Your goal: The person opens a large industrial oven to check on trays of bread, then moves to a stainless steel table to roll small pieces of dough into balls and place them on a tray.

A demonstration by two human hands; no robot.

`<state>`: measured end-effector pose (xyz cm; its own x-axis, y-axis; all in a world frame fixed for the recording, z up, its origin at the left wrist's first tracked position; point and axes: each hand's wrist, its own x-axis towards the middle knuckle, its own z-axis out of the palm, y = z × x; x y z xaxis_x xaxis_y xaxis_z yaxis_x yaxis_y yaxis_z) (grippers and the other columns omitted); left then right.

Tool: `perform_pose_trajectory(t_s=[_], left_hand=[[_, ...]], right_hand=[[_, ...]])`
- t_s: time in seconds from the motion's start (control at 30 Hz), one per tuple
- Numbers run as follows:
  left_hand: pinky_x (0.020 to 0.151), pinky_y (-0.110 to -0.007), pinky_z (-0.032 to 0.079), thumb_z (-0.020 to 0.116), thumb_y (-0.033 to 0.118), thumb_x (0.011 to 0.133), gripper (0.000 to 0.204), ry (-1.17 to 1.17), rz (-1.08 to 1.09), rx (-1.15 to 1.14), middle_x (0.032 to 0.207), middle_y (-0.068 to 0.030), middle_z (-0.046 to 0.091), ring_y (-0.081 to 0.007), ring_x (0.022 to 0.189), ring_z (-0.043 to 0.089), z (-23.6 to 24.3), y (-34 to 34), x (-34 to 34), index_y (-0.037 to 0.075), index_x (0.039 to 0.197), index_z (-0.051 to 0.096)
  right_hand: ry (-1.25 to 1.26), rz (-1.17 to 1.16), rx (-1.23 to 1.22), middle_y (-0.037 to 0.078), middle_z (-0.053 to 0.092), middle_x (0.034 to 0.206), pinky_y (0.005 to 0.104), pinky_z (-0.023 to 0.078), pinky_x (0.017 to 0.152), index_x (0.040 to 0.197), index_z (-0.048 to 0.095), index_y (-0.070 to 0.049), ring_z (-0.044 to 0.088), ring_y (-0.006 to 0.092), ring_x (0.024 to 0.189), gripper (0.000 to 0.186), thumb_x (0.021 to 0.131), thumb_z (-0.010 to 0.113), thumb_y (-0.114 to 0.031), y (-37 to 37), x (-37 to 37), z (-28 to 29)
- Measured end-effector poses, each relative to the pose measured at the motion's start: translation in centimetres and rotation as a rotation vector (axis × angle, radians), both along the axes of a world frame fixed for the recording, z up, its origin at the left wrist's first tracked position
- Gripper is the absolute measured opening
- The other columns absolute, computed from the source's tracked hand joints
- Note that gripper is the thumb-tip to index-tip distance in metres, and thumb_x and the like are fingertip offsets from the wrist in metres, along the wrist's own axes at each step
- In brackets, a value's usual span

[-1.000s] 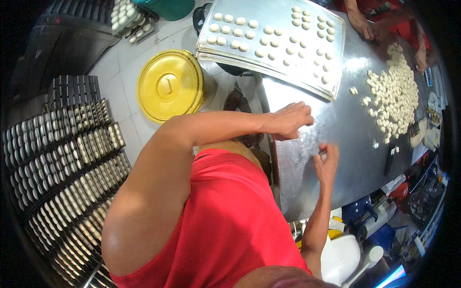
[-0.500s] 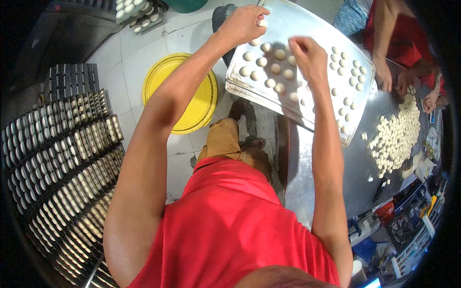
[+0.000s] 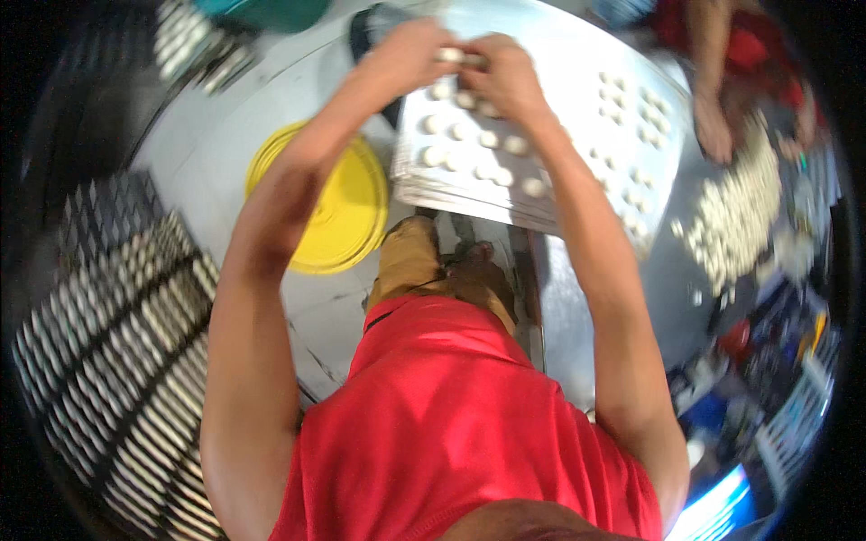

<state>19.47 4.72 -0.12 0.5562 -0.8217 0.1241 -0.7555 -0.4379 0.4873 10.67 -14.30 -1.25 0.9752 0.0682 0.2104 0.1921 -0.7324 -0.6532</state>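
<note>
My left hand (image 3: 411, 52) is closed around a pale dough ball (image 3: 448, 56) at the far left part of a metal baking tray (image 3: 564, 68). Close beside it is my right hand (image 3: 507, 77), its fingers curled together and nearly meeting the left; blur hides what they may pinch. Several dough balls (image 3: 488, 140) lie on the tray below my hands. A second group of dough balls (image 3: 613, 95) sits in small clusters toward the tray's right side. The tray rests on a stack of similar trays (image 3: 469, 206).
A round yellow lid (image 3: 338, 221) stands left of the tray stack. Racked trays of dough pieces (image 3: 117, 361) fill the left. A heap of small dough pieces (image 3: 735, 212) lies on the metal table (image 3: 586, 316) at right, near another person's hand (image 3: 713, 131).
My right hand has moved left and away, from mid-tray to beside my left hand. My left hand has shifted slightly left. The whole view has also tilted a little.
</note>
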Motion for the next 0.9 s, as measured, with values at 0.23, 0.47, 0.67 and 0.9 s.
perform_pose_trajectory(t_s=[0.23, 0.47, 0.67, 0.9], left_hand=[[0.075, -0.031, 0.051, 0.081, 0.009, 0.082, 0.045, 0.151, 0.091, 0.039, 0.099, -0.0078, 0.067, -0.0179, 0.081, 0.061, 2.5, 1.7, -0.4, 0.006, 0.126, 0.070], [0.085, -0.031, 0.052, 0.079, 0.009, 0.086, 0.049, 0.082, 0.197, 0.032, 0.114, -0.0071, 0.068, -0.0175, 0.091, 0.061, 3.9, 1.1, -2.1, 0.010, 0.134, 0.066], [0.100, -0.034, 0.052, 0.077, 0.007, 0.088, 0.041, -0.010, 0.148, -0.224, 0.124, -0.0089, 0.068, -0.0214, 0.115, 0.066, 6.1, -3.6, -10.5, 0.009, 0.128, 0.068], [0.095, -0.041, 0.052, 0.074, 0.009, 0.085, 0.025, 0.300, -0.016, -0.467, 0.110, -0.0128, 0.068, -0.0317, 0.106, 0.066, 6.1, -5.8, -28.9, 0.006, 0.109, 0.068]], right_hand=[[-0.059, -0.161, -0.033, 0.019, 0.069, 0.126, 0.0433, 0.050, 0.105, 0.124, 0.069, -0.001, 0.063, 0.0366, 0.119, 0.045, 0.089, 0.076, -0.028, -2.9, -5.1, 3.9], [0.059, -0.853, -0.002, 0.017, 0.067, 0.128, 0.0448, 0.048, 0.107, 0.123, 0.070, -0.005, 0.063, 0.0356, 0.117, 0.040, 0.086, 0.074, -0.016, -18.4, -23.5, 5.8], [0.238, -0.736, -0.314, 0.018, 0.063, 0.135, 0.0456, 0.043, 0.112, 0.130, 0.066, -0.006, 0.057, 0.0379, 0.127, 0.047, 0.086, 0.072, -0.019, -28.7, -33.0, 0.4], [-0.123, -0.932, -0.100, 0.022, 0.060, 0.134, 0.0456, 0.043, 0.108, 0.145, 0.050, 0.001, 0.059, 0.0333, 0.123, 0.062, 0.092, 0.072, -0.023, -27.2, -33.4, -3.2]])
